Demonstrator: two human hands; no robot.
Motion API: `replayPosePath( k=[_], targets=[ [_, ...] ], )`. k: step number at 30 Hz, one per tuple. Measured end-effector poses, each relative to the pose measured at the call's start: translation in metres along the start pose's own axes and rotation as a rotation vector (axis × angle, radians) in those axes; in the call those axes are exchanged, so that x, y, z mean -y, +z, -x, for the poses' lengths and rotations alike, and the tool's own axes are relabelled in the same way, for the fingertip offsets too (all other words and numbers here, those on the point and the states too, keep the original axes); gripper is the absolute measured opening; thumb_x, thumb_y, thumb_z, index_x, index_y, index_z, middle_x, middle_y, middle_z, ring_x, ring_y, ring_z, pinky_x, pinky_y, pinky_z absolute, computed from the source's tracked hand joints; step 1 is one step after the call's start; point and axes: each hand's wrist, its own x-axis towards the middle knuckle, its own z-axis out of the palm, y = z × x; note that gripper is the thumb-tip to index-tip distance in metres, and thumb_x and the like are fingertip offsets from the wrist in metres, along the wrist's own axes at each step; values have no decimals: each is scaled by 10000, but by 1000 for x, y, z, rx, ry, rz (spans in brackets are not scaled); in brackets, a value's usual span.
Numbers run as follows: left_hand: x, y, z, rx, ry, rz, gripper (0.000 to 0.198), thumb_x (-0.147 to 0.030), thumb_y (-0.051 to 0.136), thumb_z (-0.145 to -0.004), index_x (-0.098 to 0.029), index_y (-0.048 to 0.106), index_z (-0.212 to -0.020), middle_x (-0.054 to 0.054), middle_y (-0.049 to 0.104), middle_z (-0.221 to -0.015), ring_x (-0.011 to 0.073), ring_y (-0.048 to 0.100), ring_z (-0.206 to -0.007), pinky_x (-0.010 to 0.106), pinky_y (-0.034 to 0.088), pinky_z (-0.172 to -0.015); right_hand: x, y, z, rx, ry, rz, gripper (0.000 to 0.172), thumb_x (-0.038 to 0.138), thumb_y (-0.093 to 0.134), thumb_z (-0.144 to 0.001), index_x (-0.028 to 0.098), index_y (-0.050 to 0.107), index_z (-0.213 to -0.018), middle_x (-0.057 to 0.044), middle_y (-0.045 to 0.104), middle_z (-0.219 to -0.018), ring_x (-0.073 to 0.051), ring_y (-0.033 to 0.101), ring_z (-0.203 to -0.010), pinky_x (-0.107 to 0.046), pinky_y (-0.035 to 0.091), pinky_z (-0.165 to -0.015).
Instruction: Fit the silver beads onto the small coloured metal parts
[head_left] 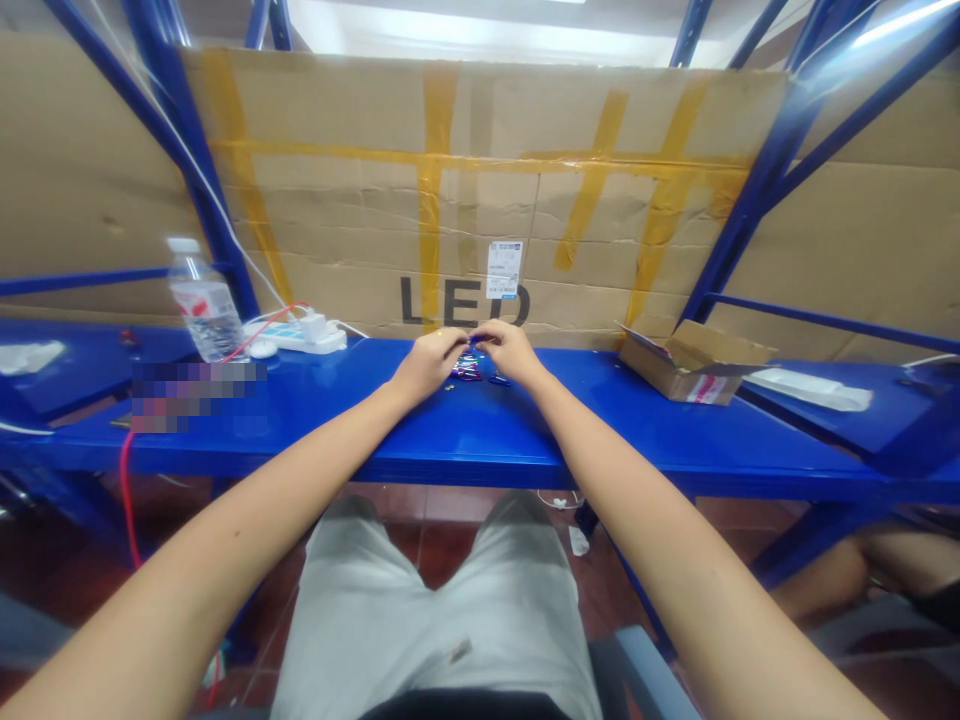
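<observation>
Both hands meet over the middle of a blue table (pixel 480 435), close to its back edge. My left hand (pixel 433 362) has its fingers pinched together, and what lies between them is too small to make out. Facing it, my right hand (pixel 510 350) is also closed, fingertips near those of the left. Below and between them lies a cluster of small shiny metallic pieces (pixel 469 367), purple and silver. A dark bluish piece (pixel 498 379) rests under my right hand. Tiny gold-coloured bits (pixel 449 387) lie beside my left hand.
An open cardboard box (pixel 675 370) stands at the right. At the left are a water bottle (pixel 206 305), a white power strip (pixel 300 335) with a plug, and a red cable (pixel 129 500). A large taped cardboard sheet (pixel 345 230) rises behind. Another person's leg (pixel 825 580) shows lower right.
</observation>
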Motion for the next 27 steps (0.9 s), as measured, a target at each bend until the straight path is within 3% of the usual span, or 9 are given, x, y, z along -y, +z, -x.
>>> replayPosePath(
  k=[27],
  targets=[
    [-4, -2, -2, -28, -65, -16, 148, -187, 590, -944, -184, 727, -1000, 71, 778, -1009, 192, 721, -901, 334, 565, -869, 0, -1, 1, 5, -61, 27, 301, 47, 606, -731, 229, 792, -882, -33, 724, -923, -212, 662, -919, -368, 517, -902]
  ],
)
